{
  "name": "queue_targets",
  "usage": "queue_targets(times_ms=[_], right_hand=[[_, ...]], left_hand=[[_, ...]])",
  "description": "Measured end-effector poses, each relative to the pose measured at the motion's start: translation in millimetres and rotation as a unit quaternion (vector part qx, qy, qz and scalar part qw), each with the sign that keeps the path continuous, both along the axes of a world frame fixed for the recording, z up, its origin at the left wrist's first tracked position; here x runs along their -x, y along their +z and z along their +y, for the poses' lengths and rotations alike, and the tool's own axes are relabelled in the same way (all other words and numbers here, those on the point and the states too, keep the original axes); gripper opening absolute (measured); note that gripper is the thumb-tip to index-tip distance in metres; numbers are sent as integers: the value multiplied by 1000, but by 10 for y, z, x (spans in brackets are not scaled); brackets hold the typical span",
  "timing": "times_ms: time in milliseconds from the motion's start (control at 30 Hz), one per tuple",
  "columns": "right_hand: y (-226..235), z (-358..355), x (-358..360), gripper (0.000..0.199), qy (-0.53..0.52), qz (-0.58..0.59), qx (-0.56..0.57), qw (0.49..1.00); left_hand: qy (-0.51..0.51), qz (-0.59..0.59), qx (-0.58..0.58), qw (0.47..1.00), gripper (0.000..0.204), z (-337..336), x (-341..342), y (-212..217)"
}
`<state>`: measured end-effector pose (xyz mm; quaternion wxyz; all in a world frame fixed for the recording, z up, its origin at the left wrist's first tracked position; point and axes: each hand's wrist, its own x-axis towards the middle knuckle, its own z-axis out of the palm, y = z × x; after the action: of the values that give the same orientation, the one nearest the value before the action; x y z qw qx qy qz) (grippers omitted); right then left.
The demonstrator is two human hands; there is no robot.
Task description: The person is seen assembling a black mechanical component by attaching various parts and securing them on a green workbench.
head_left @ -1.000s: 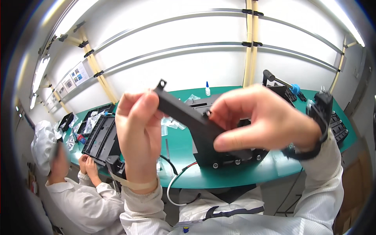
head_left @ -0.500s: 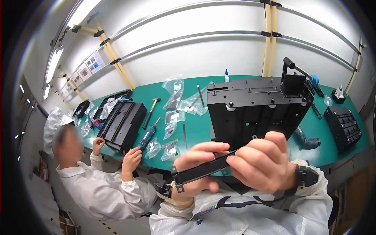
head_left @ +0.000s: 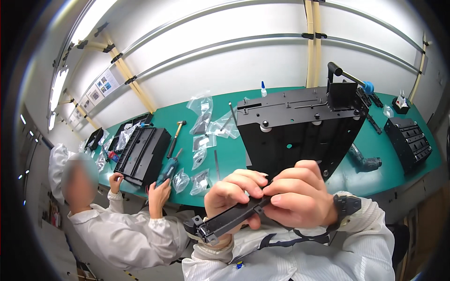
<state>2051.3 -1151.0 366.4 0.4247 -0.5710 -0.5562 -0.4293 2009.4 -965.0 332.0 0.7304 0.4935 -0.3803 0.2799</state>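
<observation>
Black bracket [head_left: 234, 220]: pinched in tightly curled fingers [head_left: 294, 202] of left hand [head_left: 226, 193] and right hand [head_left: 307, 200], apparently near one end; may slip or twist under uneven pressure.

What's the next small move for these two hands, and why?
Probably steady the black bar with the left hand and ease the right hand's fingertips aside: both hands' fingers crowd the bar's right end, hiding it from this view, while its left end juts out uncovered.
</observation>
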Motion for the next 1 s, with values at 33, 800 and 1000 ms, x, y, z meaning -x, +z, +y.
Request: queue_targets(times_ms=[33, 800, 1000], right_hand=[[-25, 13, -7, 47, 10, 4, 14, 1000], [1344, -40, -1314, 27, -155, -171, 338, 912], [1294, -16, -1793, 32, -190, -280, 260, 904]], left_hand=[[4, -17, -25, 1000, 55, 39, -34, 41], [-88, 350, -343, 867, 47, 540, -1366, 1643], [-143, 336, -341, 866, 64, 662, -1937, 1688]])
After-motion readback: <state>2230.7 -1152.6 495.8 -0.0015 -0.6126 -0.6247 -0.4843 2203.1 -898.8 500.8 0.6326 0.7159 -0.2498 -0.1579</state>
